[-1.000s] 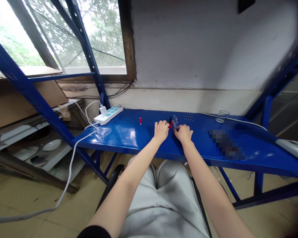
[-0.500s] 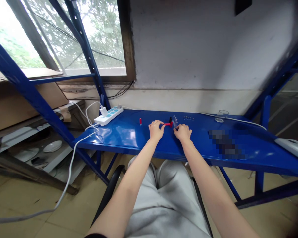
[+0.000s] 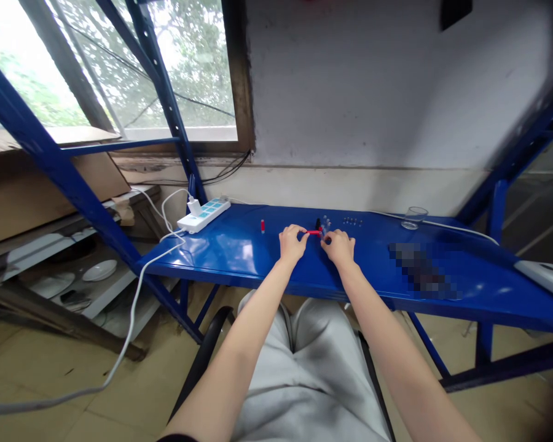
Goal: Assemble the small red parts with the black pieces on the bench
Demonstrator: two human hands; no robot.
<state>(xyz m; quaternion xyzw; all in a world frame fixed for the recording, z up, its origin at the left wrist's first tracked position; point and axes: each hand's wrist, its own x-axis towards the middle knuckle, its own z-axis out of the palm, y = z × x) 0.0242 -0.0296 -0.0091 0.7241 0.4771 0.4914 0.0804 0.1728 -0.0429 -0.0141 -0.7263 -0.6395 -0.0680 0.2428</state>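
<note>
Both my hands rest on the blue metal shelf (image 3: 239, 252), close together. My left hand (image 3: 292, 242) is curled and pinches the left end of a thin red stick-like part (image 3: 313, 232). My right hand (image 3: 338, 245) is curled at the stick's right end, fingertips by a small black piece (image 3: 317, 223) and a cluster of tiny clear pieces (image 3: 326, 222). What the right fingers grip is too small to make out. A separate small red piece (image 3: 262, 226) lies to the left of my left hand.
A row of tiny dark beads (image 3: 351, 220) lies behind my right hand. A white power strip (image 3: 203, 214) with cables sits at the shelf's back left, a glass (image 3: 413, 217) at the back right. A blurred patch (image 3: 421, 270) lies right. White dishes (image 3: 99, 270) sit below left.
My left hand has drawn away to the left from the right hand, and the red stick now shows stretched between the two. The right hand stayed nearly in place.
</note>
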